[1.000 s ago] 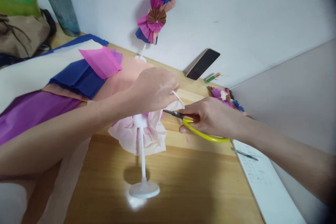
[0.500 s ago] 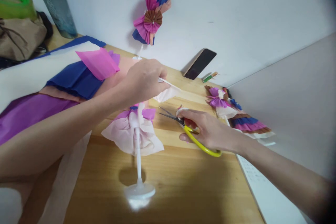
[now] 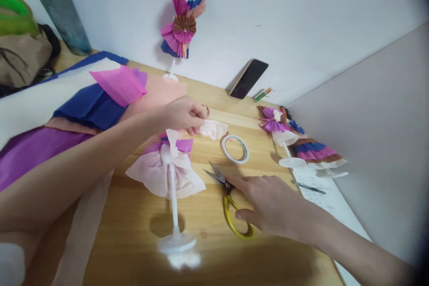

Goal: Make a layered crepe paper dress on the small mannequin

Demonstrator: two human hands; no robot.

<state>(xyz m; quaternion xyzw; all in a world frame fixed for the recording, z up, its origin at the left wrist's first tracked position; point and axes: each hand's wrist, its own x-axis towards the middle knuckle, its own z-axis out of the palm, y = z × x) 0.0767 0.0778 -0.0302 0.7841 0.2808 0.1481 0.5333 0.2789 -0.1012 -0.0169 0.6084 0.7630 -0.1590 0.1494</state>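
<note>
My left hand (image 3: 182,115) pinches a small pale pink paper piece (image 3: 213,128) just above the wooden table (image 3: 134,232). Below it stands a white doll stand (image 3: 174,214) dressed in a pale pink and purple tissue skirt (image 3: 161,167). My right hand (image 3: 268,203) rests fingers spread over the yellow-handled scissors (image 3: 229,203), which lie slightly apart on the table. A roll of clear tape (image 3: 235,148) lies between the two hands.
Sheets of blue, pink, purple and white tissue paper (image 3: 83,103) cover the left. A finished paper-dressed figure (image 3: 182,22) stands by the wall, another (image 3: 295,140) lies at the right. A phone (image 3: 248,78) leans on the wall. A white sheet with a pen (image 3: 311,187) lies at right.
My right hand lowered the scissors onto the table and loosened its grip. My left hand carried the cut paper piece away from the skirt and down. The tape roll came into view.
</note>
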